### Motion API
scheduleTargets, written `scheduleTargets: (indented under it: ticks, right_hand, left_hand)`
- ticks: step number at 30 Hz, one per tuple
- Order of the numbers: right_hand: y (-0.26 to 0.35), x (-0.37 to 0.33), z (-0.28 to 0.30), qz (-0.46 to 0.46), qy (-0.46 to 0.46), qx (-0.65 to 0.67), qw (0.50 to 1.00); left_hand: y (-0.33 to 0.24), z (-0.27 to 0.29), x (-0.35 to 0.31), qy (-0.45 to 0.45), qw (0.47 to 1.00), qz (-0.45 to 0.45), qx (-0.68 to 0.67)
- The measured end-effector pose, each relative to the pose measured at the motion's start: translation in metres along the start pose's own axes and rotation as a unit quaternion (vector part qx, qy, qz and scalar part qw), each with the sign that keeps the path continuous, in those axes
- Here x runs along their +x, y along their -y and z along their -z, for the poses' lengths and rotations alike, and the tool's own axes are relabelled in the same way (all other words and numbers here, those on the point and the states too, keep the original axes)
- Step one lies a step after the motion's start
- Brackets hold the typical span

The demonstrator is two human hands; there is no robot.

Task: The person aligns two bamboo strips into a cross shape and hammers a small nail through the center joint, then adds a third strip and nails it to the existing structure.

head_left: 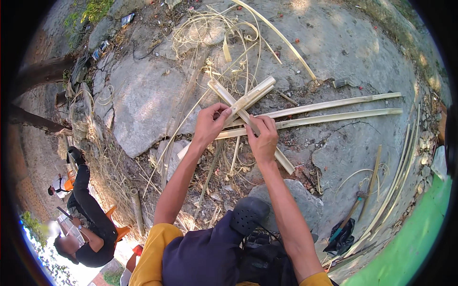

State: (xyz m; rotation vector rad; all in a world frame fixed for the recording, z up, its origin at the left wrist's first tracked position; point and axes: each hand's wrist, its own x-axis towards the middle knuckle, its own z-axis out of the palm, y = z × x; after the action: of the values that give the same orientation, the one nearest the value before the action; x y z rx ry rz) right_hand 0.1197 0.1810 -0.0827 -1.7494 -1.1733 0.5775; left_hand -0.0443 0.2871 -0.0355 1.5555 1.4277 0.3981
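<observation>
Two pale split bamboo pieces cross in an X in front of me. One bamboo piece (260, 89) slants from upper right to lower left, and my left hand (208, 125) pinches it close to the crossing. The other bamboo piece (285, 162) runs from upper left to lower right. My right hand (264, 138) has its fingers closed on this one, just below the crossing. Beneath and beyond my right hand lie two long bamboo strips (341, 101), spreading to the right. My fingers hide part of where the pieces meet.
Thin curled bamboo shavings (202, 31) lie heaped on the cracked stone ground (148, 105). Farther right are a teal-handled tool (350, 214), a black plastic bag (340, 238) and several long strips (398, 167). At left, a person (88, 224) sits on an orange chair (122, 231).
</observation>
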Motion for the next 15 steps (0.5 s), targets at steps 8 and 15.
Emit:
scheduleTargets:
  ticks: [8,15]
  right_hand:
    - [-0.003,0.0,0.0,-0.009,0.0,0.005,1.0]
    - [-0.003,0.001,0.0,-0.007,0.008,0.005,1.0]
  left_hand:
    - [0.006,-0.01,-0.002,-0.002,1.0,0.01,-0.028]
    - [0.011,-0.012,0.001,0.016,1.0,0.021,-0.01]
